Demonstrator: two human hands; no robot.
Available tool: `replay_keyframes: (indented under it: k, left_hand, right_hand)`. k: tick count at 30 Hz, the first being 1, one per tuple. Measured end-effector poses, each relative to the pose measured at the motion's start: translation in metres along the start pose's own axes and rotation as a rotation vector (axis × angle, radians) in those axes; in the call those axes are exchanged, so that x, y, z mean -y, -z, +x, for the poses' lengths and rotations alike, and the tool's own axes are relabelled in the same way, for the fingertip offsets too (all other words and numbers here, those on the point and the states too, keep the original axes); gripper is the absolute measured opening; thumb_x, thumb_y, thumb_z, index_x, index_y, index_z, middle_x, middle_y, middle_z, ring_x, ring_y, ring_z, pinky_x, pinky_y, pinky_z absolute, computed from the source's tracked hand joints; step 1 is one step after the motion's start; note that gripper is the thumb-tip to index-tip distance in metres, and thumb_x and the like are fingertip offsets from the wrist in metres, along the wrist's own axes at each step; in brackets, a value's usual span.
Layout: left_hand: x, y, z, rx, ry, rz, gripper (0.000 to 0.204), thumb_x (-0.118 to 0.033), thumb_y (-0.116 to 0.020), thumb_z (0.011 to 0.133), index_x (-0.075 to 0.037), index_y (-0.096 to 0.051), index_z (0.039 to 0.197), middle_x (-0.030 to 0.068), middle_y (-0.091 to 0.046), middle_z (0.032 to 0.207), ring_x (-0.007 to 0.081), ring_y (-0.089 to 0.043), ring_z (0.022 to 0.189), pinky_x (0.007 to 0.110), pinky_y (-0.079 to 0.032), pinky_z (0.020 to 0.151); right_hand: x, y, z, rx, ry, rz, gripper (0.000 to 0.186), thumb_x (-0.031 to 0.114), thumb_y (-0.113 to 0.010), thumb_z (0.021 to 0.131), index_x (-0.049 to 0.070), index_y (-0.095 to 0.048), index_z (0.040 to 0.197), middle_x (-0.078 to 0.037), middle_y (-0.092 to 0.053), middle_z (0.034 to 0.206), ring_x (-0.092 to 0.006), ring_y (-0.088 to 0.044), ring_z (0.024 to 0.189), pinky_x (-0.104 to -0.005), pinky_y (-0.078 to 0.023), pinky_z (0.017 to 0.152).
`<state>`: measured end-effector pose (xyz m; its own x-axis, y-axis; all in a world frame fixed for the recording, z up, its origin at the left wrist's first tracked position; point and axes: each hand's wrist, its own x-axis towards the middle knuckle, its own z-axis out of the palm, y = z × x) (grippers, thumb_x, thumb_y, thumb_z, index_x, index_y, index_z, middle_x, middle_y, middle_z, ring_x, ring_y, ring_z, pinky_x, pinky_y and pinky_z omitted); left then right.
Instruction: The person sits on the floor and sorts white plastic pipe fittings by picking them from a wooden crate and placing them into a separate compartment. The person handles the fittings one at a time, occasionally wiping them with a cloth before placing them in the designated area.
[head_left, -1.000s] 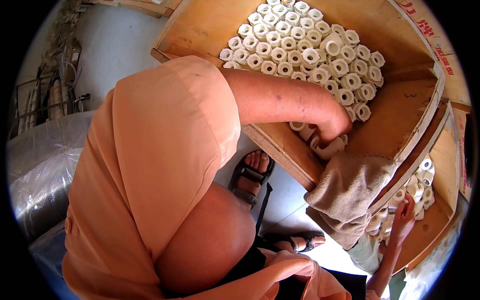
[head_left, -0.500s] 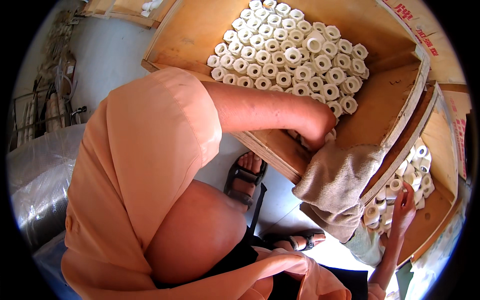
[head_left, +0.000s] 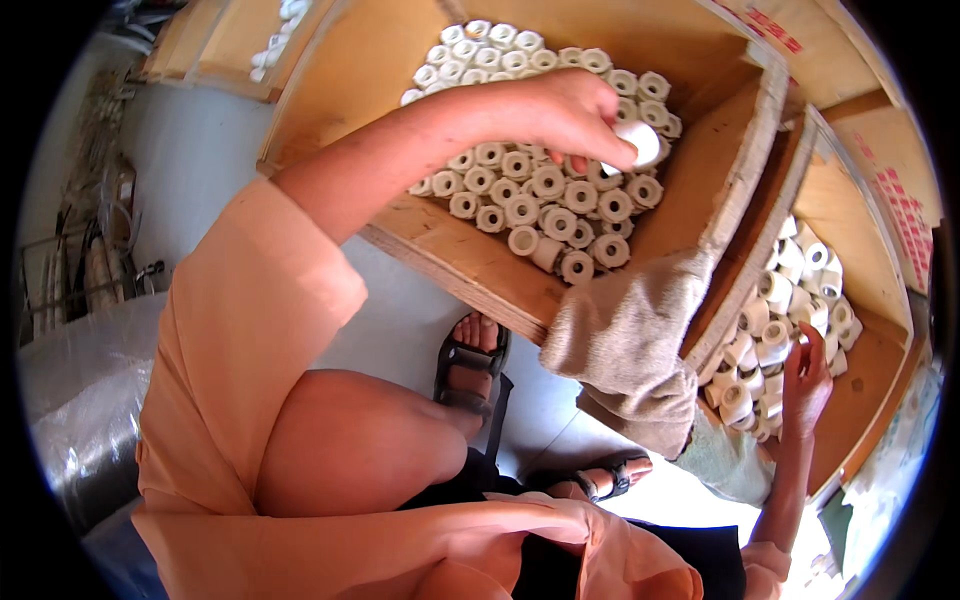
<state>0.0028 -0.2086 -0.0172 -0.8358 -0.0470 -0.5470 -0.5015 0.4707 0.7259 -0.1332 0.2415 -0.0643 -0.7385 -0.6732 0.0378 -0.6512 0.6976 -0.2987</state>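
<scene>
My left hand (head_left: 580, 115) is over the large wooden box (head_left: 420, 220), its fingers closed around a white plastic pipe fitting (head_left: 640, 143). Beneath it, many white threaded fittings with hexagonal rims (head_left: 548, 182) stand packed in rows, mostly holes up. My arm hides part of them. In the smaller wooden box (head_left: 870, 370) at the right lie loose white pipe fittings (head_left: 774, 340) in a jumbled heap. There my right hand (head_left: 806, 395) reaches in with fingers stretched and apart, the fingertips at the edge of a fitting.
A brown cloth (head_left: 630, 320) drapes over the large box's near corner. Beside the right box hangs a pale plastic bag (head_left: 735, 465). My sandalled foot (head_left: 470, 360) is on the floor below. Clear plastic wrap (head_left: 90, 380) covers a roll at the left.
My left hand has lifted from the large box's near corner and moved farther in, now showing a fitting. My right hand stays at the small box's heap. The view has shifted slightly.
</scene>
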Motion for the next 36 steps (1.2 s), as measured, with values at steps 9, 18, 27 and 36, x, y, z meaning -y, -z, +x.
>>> replay_keyframes:
  k: [9,18,27,36]
  left_hand:
    - [-0.039,-0.009,-0.032,-0.263,-0.483,-0.072,0.035,-0.007,-0.077,0.073,-0.006,-0.053,0.098,0.0032,-0.060,0.093,0.0098,-0.059,0.086,0.027,-0.050,0.074]
    - [-0.105,-0.073,-0.045,-0.381,-1.100,0.526,0.053,-0.004,-0.083,0.057,-0.006,-0.051,0.099,0.0123,-0.059,0.102,0.0304,-0.061,0.083,0.037,-0.051,0.068]
    - [-0.147,-0.109,-0.022,-0.466,-1.123,0.290,0.056,0.000,-0.077,0.070,-0.006,-0.052,0.120,0.0095,-0.057,0.112,0.0212,-0.059,0.094,0.032,-0.050,0.080]
    - [-0.107,-0.117,-0.010,-0.305,-0.798,0.253,0.056,0.008,-0.066,0.075,-0.007,-0.047,0.126,0.0052,-0.057,0.116,0.0137,-0.057,0.088,0.028,-0.047,0.080]
  right_hand:
    - [0.026,0.013,0.011,-0.039,-0.090,0.245,0.024,0.003,-0.061,0.086,0.011,-0.062,0.109,0.000,-0.054,0.067,-0.0078,-0.046,0.055,-0.0251,-0.042,0.053]
    - [0.112,0.068,0.020,0.323,-0.247,1.217,0.044,0.024,-0.068,0.090,0.000,-0.054,0.123,-0.009,-0.067,0.102,-0.0112,-0.064,0.088,-0.0245,-0.052,0.071]
    - [0.093,0.102,0.042,0.018,-0.126,1.068,0.066,0.045,-0.076,0.078,-0.001,-0.057,0.122,-0.011,-0.068,0.098,-0.0126,-0.063,0.086,-0.0257,-0.053,0.074]
    - [0.012,0.050,0.049,0.086,-0.254,0.738,0.049,0.025,-0.075,0.083,-0.001,-0.055,0.119,-0.010,-0.068,0.097,-0.0125,-0.063,0.094,-0.0274,-0.051,0.085]
